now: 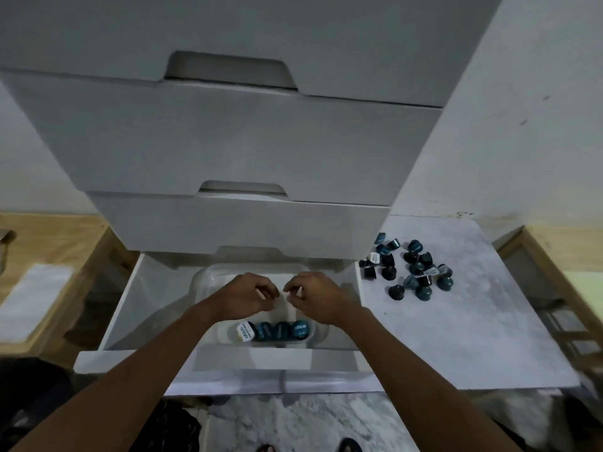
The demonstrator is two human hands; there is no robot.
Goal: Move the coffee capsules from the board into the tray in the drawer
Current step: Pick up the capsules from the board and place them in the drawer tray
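The bottom drawer point(127, 308) of a white cabinet point(228, 151) stands pulled out, and a clear plastic tray point(204, 282) sits inside it. Both of the person's hands hang over the middle of the tray, close together, knuckles up. The left hand point(246, 293) has its fingers curled inward with thumb and forefinger drawn together; the right hand point(318, 296) is curled the same way, its fingertips nearly meeting those of the left. Whether either hand pinches a capsule cannot be told, since nothing dark shows between the fingers.

At the near end of the tray, a row of capsules in the tray point(277, 331) lies side by side: one with a white label on the left, then three blue ones, touching each other.

To the right of the drawer, a pale marbled board point(456, 337) lies flat. On its far part rests a loose heap of capsules on the board point(408, 270), dark and blue, some upright, some tipped over, a few showing white labels.
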